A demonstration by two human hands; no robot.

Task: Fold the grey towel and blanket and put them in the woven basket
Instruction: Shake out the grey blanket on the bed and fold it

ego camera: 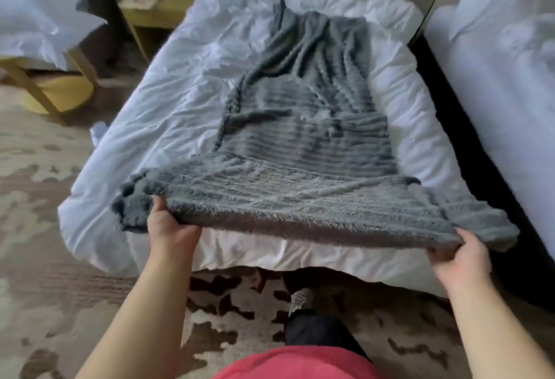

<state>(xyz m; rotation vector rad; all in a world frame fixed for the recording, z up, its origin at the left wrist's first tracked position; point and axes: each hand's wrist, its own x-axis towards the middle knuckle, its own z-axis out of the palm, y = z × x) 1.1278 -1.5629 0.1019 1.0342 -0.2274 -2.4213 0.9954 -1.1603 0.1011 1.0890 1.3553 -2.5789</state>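
A fluffy grey ribbed blanket [303,126] lies lengthwise on the white bed [156,114], rumpled at its far end. Its near edge is lifted off the mattress and stretched wide. My left hand [171,228] grips the near left corner from below, fingers curled into the pile. At the near right corner, my right hand [459,258] pinches the edge. A yellowish woven basket [64,93] sits on the floor at the left, under a wooden chair. No grey towel is visible.
A second white bed [510,78] stands at the right across a dark gap. A wooden nightstand [162,6] is at the back left, and a chair with white pillows [39,18] at the far left. Patterned carpet [45,228] covers the floor.
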